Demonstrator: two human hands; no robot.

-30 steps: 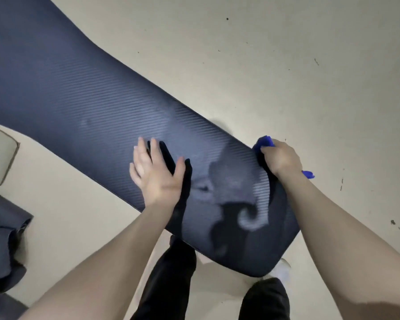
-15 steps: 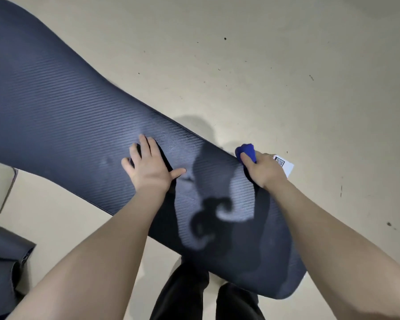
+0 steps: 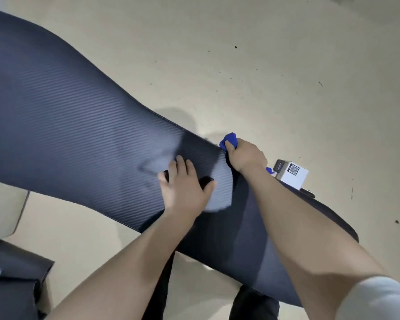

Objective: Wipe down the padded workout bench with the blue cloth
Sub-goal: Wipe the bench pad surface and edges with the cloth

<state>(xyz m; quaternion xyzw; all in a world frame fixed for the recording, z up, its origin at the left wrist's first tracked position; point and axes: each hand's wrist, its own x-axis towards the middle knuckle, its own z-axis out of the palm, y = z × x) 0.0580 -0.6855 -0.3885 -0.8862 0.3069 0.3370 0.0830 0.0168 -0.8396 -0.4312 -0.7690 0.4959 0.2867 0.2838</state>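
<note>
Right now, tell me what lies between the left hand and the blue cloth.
Only bare bench padding, in the head view: the left hand rests flat on it, and the right hand grips the blue cloth at the far edge.

Bench pad [image 3: 67, 125] runs diagonally, upper left to lower right. L hand [image 3: 185, 188] flat on pad's middle; R hand [image 3: 246, 155] w/ cloth [image 3: 229, 140] at pad's far edge. Box [image 3: 292, 175] just beyond that edge, right of R hand.

Left hand [image 3: 185, 183] laid flat, fingers spread, thumb out, slightly blurred. Right hand [image 3: 246, 155] curled, apparently fisted round blue cloth [image 3: 229, 138]. Both forearms bare, extended forward.
</note>
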